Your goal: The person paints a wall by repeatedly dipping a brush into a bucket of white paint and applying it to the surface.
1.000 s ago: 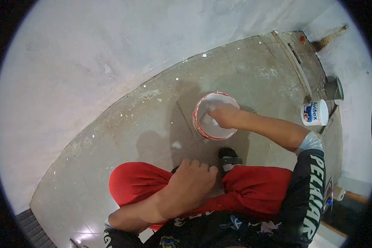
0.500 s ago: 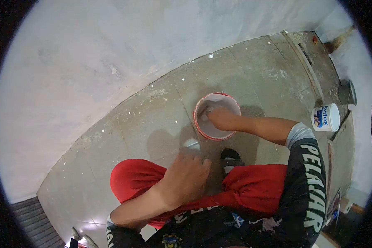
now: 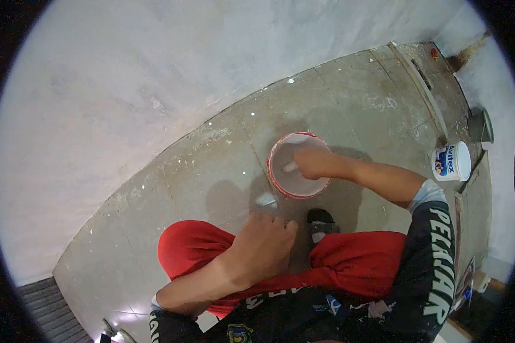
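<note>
A round bucket (image 3: 270, 176) with a red-stained rim stands on the tiled floor in front of me, whitish inside. My right hand (image 3: 313, 163) reaches into its mouth with the fingers curled round a small whitish tool, seen only in part. Nearer my body, my left hand (image 3: 263, 243) hangs over my lap between the red-clad knees, back upward and fingers bent; its palm side is hidden. Just beyond its fingers a small pale object (image 3: 265, 199) lies on the floor.
A pale wall (image 3: 126, 74) rises ahead and to the left. To the right stand a white Avitex tub (image 3: 453, 162) and a grey bucket (image 3: 482, 127). A long strip (image 3: 420, 86) lies on the floor at the upper right. My sandalled foot (image 3: 321, 223) is below the bucket.
My right hand has shifted slightly within the bucket's mouth, and more of the whitish tool's end shows beside its fingers. My left hand stays over my lap.
</note>
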### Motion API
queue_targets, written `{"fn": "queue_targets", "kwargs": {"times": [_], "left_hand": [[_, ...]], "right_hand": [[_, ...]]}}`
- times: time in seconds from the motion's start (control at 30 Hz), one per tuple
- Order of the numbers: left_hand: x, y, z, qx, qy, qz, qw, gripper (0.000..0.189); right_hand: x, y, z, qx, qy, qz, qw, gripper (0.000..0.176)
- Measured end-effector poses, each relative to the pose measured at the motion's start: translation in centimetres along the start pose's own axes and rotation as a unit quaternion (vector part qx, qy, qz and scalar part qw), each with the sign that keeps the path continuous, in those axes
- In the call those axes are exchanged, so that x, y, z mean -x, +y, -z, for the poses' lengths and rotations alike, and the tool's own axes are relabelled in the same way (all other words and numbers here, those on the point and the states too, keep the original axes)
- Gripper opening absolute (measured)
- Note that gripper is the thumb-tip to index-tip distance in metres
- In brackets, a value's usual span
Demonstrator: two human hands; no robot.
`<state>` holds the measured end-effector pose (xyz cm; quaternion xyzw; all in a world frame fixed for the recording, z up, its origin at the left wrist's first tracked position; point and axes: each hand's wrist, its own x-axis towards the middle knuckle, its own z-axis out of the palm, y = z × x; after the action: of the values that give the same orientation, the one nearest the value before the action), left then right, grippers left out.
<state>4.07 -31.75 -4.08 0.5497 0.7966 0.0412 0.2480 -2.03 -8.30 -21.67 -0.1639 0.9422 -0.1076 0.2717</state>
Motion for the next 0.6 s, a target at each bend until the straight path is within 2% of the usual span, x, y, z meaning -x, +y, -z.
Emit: {"fn": "queue_targets", "kwargs": {"times": [0.1,0.17,0.2,0.27,0.37,0.5,0.6], "left_hand": [[0.0,-0.2,0.2,0.002,-0.024,0.014,1.0,0.035],[0.1,-0.2,0.0,-0.001,-0.016,0.015,1.0,0.033],[0.1,-0.2,0.1,-0.001,-0.015,0.014,1.0,0.033],[0.1,-0.2,0.2,0.006,-0.002,0.012,1.0,0.031],[0.0,-0.4,0.1,0.006,-0.017,0.011,1.0,0.03],[0.1,-0.3,0.2,0.019,-0.011,0.017,1.0,0.03],[0.0,-0.2,0.2,0.009,-0.016,0.018,1.0,0.03]], "right_hand": [[0.1,1.5,2.0,0.013,-0.049,-0.018,0.999,0.019],[0.7,2.2,4.1,-0.089,-0.151,-0.03,0.984,0.025],[1.5,2.3,5.2,-0.088,-0.151,-0.031,0.984,0.025],[3.0,2.6,7.3,-0.205,-0.172,-0.056,0.962,0.027],[4.2,4.7,8.0,-0.234,-0.171,-0.005,0.957,0.026],[6.2,6.6,9.0,-0.266,-0.176,-0.033,0.947,0.026],[7.4,8.4,8.6,-0.345,-0.19,-0.039,0.918,0.023]]}}
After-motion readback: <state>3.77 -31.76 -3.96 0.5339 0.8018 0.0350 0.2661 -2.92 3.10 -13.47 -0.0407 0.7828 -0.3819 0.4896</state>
